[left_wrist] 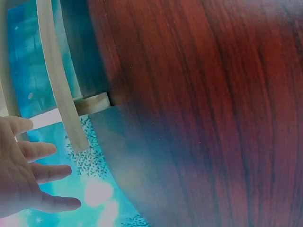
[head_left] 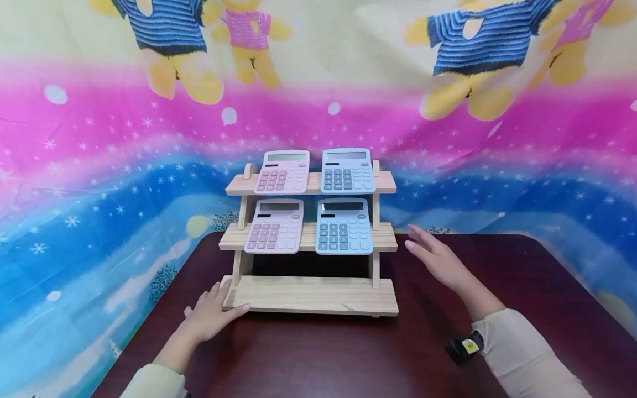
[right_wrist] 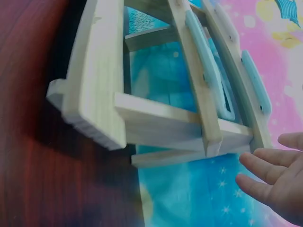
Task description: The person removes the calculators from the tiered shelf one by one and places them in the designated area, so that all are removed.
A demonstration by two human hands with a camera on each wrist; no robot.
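A three-tier wooden rack [head_left: 311, 294] stands on the table. On its top shelf a pink calculator [head_left: 282, 185] leans at the left and a light blue calculator [head_left: 347, 187] at the right. The middle shelf bears another pink calculator [head_left: 275, 226] and another light blue calculator [head_left: 343, 228], in the same order. My left hand [head_left: 209, 312], fingers spread, is by the left end of the bottom shelf; whether it touches the wood I cannot tell. To the right of the middle shelf hangs my right hand [head_left: 438, 262], fingers extended, apart from the rack and holding nothing.
The dark reddish table [head_left: 318, 354] extends around the rack. Close behind hangs a printed cloth [head_left: 318, 116] with bears and snowflakes, also along the left and right sides. A black strap device with a yellow label [head_left: 468, 346] sits at my right wrist.
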